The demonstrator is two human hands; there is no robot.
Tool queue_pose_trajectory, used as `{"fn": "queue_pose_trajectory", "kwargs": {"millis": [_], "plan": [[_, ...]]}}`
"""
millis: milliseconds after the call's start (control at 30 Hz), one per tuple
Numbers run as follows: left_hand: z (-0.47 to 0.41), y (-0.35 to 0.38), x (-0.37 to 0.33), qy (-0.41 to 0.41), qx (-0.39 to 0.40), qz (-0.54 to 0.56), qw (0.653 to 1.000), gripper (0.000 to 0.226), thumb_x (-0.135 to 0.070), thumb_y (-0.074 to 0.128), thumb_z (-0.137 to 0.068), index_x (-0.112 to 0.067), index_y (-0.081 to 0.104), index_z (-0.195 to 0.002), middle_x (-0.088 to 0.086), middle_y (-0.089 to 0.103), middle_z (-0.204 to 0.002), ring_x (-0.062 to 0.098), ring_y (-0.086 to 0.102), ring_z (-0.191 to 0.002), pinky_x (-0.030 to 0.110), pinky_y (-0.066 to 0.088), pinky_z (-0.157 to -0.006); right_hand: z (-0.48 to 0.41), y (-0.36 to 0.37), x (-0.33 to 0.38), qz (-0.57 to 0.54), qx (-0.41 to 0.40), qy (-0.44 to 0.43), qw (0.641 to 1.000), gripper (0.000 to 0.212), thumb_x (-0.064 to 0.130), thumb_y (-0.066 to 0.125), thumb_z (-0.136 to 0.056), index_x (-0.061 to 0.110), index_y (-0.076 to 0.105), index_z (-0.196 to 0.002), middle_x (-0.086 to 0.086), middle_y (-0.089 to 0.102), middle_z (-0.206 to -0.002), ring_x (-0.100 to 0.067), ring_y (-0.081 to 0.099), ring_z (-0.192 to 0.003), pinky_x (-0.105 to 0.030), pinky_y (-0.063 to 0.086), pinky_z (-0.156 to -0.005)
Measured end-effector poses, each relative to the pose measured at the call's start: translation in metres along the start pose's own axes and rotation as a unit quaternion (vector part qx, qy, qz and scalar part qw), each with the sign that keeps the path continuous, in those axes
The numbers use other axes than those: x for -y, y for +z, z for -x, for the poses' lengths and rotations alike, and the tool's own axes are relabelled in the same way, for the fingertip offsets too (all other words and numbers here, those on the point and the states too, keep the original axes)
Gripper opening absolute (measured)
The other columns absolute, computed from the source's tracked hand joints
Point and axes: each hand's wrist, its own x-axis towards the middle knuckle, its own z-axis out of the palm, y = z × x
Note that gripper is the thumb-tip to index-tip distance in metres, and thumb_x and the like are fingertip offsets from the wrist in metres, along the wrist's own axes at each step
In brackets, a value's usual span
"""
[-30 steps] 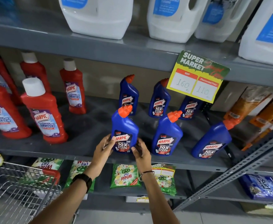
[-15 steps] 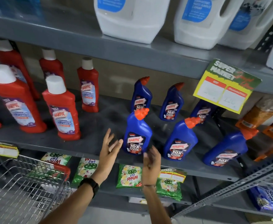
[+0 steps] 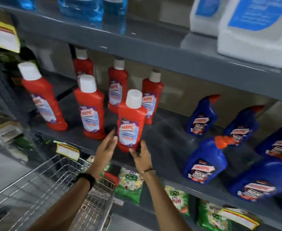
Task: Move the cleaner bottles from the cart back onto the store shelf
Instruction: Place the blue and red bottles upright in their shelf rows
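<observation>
A red Harpic bottle [image 3: 131,124] with a white cap stands upright at the front of the grey middle shelf [image 3: 167,144]. My left hand [image 3: 106,147] hovers by its lower left side, fingers spread and holding nothing. My right hand [image 3: 142,154] is at its lower right, fingers apart and close to the base; contact is too blurred to tell. Several more red bottles [image 3: 91,107] stand behind and to the left. Blue Harpic bottles [image 3: 203,160] with orange caps stand to the right. The wire cart [image 3: 36,189] is at lower left, below my left forearm.
The shelf above carries large white jugs [image 3: 257,29] and blue bottles [image 3: 81,9]. Green detergent packets [image 3: 130,185] lie on the shelf below. A yellow price tag [image 3: 67,150] hangs on the shelf edge above the cart. Bare shelf surface lies between the red and blue groups.
Both hands let go of the front blue bottle, which stays on the shelf. They and the view then swung left, and the hands now flank a red bottle.
</observation>
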Motion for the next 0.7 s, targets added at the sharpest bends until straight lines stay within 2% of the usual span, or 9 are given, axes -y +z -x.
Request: {"fn": "queue_pose_trajectory", "kwargs": {"millis": [67, 133, 200, 267, 333, 433, 533, 600, 700], "plan": [[-0.008, -0.004, 0.005, -0.037, 0.028, -0.027, 0.999, 0.075, -0.078, 0.051, -0.062, -0.035, 0.053, -0.123, 0.002, 0.057, -0.131, 0.018, 0.049, -0.124, 0.042, 0.037, -0.109, -0.005, -0.001, -0.001, 0.009, -0.019, -0.003, 1.000, 0.066, 0.042, 0.056, -0.070, 0.003, 0.048, -0.124, -0.018, 0.062, -0.121, -0.030, 0.059, -0.111, -0.044, 0.046, -0.097], [-0.013, -0.003, 0.008, -0.053, 0.039, -0.051, 0.997, 0.066, -0.086, 0.048, -0.054, -0.049, 0.055, -0.108, -0.002, 0.063, -0.119, 0.017, 0.054, -0.117, 0.042, 0.041, -0.105, -0.004, -0.003, -0.007, 0.003, -0.030, -0.008, 1.000, 0.071, 0.049, 0.056, -0.067, 0.003, 0.051, -0.121, -0.017, 0.064, -0.119, -0.028, 0.060, -0.109, -0.042, 0.047, -0.095], [-0.010, -0.001, 0.001, -0.033, 0.060, -0.062, 0.996, 0.060, -0.086, 0.044, -0.055, -0.049, 0.054, -0.101, -0.004, 0.064, -0.108, 0.016, 0.058, -0.108, 0.037, 0.044, -0.099, -0.001, -0.004, -0.018, 0.008, -0.041, -0.012, 0.999, 0.068, 0.050, 0.056, -0.068, 0.005, 0.051, -0.120, -0.014, 0.065, -0.117, -0.026, 0.061, -0.107, -0.045, 0.049, -0.095], [-0.004, 0.003, -0.008, -0.019, 0.068, -0.059, 0.996, 0.047, -0.069, 0.048, -0.072, -0.039, 0.055, -0.107, -0.005, 0.064, -0.099, 0.014, 0.059, -0.100, 0.028, 0.047, -0.092, 0.002, -0.004, -0.023, 0.014, -0.048, -0.007, 0.999, 0.057, 0.039, 0.060, -0.075, 0.006, 0.050, -0.121, -0.012, 0.064, -0.118, -0.024, 0.061, -0.108, -0.046, 0.049, -0.096], [-0.001, 0.005, -0.010, -0.010, 0.061, -0.062, 0.996, 0.030, -0.042, 0.049, -0.088, -0.027, 0.056, -0.113, -0.010, 0.063, -0.091, 0.007, 0.059, -0.092, 0.008, 0.045, -0.078, 0.003, -0.004, -0.026, 0.023, -0.055, -0.009, 0.998, 0.051, 0.029, 0.061, -0.078, 0.006, 0.050, -0.122, -0.013, 0.064, -0.118, -0.024, 0.061, -0.108, -0.044, 0.049, -0.096], [-0.001, 0.005, -0.011, 0.001, 0.057, -0.065, 0.996, 0.030, -0.036, 0.048, -0.090, -0.022, 0.058, -0.115, -0.012, 0.063, -0.087, -0.007, 0.054, -0.083, -0.005, 0.040, -0.062, 0.003, -0.003, -0.027, 0.037, -0.062, -0.014, 0.997, 0.051, 0.031, 0.060, -0.078, 0.004, 0.052, -0.120, -0.013, 0.064, -0.117, -0.024, 0.061, -0.106, -0.044, 0.049, -0.095], [0.000, 0.005, -0.012, -0.006, 0.064, -0.048, 0.997, 0.031, -0.052, 0.049, -0.083, -0.034, 0.057, -0.107, -0.015, 0.063, -0.090, -0.007, 0.055, -0.086, -0.001, 0.043, -0.067, 0.003, -0.002, -0.027, 0.043, -0.062, -0.011, 0.997, 0.040, 0.018, 0.064, -0.083, 0.004, 0.052, -0.118, -0.013, 0.065, -0.116, -0.025, 0.061, -0.105, -0.044, 0.050, -0.095], [0.003, 0.003, -0.008, 0.002, 0.067, -0.035, 0.997, 0.028, -0.059, 0.049, -0.078, -0.046, 0.053, -0.102, -0.021, 0.062, -0.096, -0.006, 0.056, -0.094, 0.008, 0.043, -0.080, 0.008, 0.000, -0.023, 0.025, -0.077, -0.002, 0.997, 0.037, 0.014, 0.064, -0.083, 0.006, 0.051, -0.117, -0.011, 0.062, -0.115, -0.025, 0.060, -0.106, -0.041, 0.050, -0.095], [0.015, -0.002, -0.001, 0.036, 0.034, 0.022, 0.999, 0.036, -0.050, 0.053, -0.081, -0.041, 0.051, -0.115, -0.011, 0.061, -0.116, -0.005, 0.055, -0.110, 0.014, 0.044, -0.092, 0.033, 0.013, -0.016, -0.012, -0.208, 0.004, 0.978, 0.042, 0.014, 0.065, -0.082, 0.009, 0.050, -0.120, -0.004, 0.052, -0.114, -0.025, 0.054, -0.111, -0.040, 0.047, -0.095]]}}
